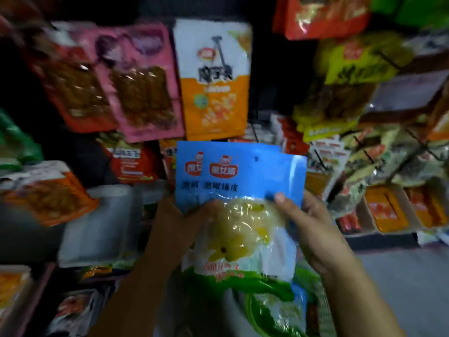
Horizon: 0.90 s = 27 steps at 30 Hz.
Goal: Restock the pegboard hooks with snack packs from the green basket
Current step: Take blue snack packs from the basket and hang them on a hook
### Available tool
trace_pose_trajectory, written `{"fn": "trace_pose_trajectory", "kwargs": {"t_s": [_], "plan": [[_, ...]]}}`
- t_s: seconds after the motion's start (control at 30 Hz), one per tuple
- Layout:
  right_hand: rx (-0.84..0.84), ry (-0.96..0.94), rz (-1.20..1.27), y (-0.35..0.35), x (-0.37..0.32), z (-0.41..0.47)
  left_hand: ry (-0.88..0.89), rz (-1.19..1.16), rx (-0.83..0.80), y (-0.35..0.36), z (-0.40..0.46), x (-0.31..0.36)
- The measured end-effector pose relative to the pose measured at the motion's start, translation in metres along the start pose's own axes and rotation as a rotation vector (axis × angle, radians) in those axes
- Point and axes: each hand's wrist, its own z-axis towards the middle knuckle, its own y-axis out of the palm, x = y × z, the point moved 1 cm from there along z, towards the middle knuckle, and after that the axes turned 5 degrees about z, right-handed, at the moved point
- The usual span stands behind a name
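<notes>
Snack packs, blue-topped glossy plastic pouches with pale yellow contents (pixel 239 195), fanned in both my hands at centre frame, in front of the display.

My left hand (pixel 194 215) curls under the lower left corner; my right hand (pixel 313 229) pinches the right edge, thumb on front. I judge I should square the punched holes, then aim for a dark wire hook (pixel 318 159) at two o'clock. Green plastic basket (pixel 257 312) sits at six.

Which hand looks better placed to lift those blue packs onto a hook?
Probably the right hand. Its thumb pinches the blue packs higher up, nearer the hang hole. The left hand holds the packs' lower left side, so it looks better suited to steadying.
</notes>
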Motion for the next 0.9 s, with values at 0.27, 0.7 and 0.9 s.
{"fn": "trace_pose_trajectory", "kwargs": {"t_s": [0.27,0.7,0.9], "plan": [[0.008,-0.158,-0.019,0.126,-0.036,0.066,0.101,-0.023,0.308,-0.104,0.028,0.040],[0.017,-0.763,-0.210,0.244,-0.122,0.121,0.404,-0.245,0.187,-0.204,0.112,0.155],[-0.059,-0.942,-0.216,0.264,-0.194,0.128,0.581,-0.189,0.193,-0.193,0.142,0.211]]}}
